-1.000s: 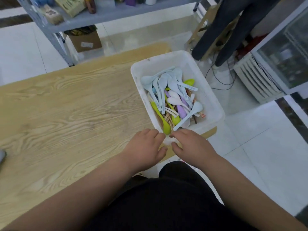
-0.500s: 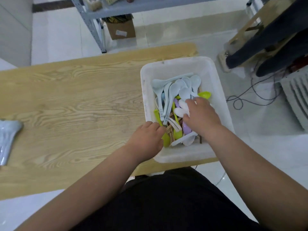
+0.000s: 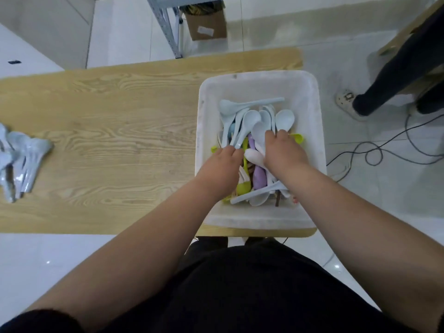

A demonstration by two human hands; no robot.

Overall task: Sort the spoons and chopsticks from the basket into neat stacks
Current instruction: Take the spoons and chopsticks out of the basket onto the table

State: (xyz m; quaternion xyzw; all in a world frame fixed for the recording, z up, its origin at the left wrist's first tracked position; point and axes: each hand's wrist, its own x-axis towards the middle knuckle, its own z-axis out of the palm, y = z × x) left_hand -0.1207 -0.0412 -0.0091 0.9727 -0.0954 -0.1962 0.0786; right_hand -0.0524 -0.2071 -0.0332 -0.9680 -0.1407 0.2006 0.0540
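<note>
— At the right end of the counter [image 3: 120, 116], what stands?
— White basket [image 3: 259, 221], holding pale blue spoons [image 3: 247, 118], a purple spoon [image 3: 259, 176], a green spoon [image 3: 242, 187] and brown chopsticks [image 3: 277, 200] beneath.
— And the hands?
— Both inside the basket. Right hand [image 3: 284, 152]: fingers curled onto a white spoon [image 3: 259, 132]. Left hand [image 3: 219, 170]: fingertips among the blue handles; whether it grips cannot be told.
— At the left end?
— Loose heap [image 3: 24, 159] of blue spoons, well apart from the basket.

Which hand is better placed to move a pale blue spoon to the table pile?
Left, probably: the left hand reaches the pale blue spoon handles and is on the basket side nearer the spoon pile; the right hand is farther.
</note>
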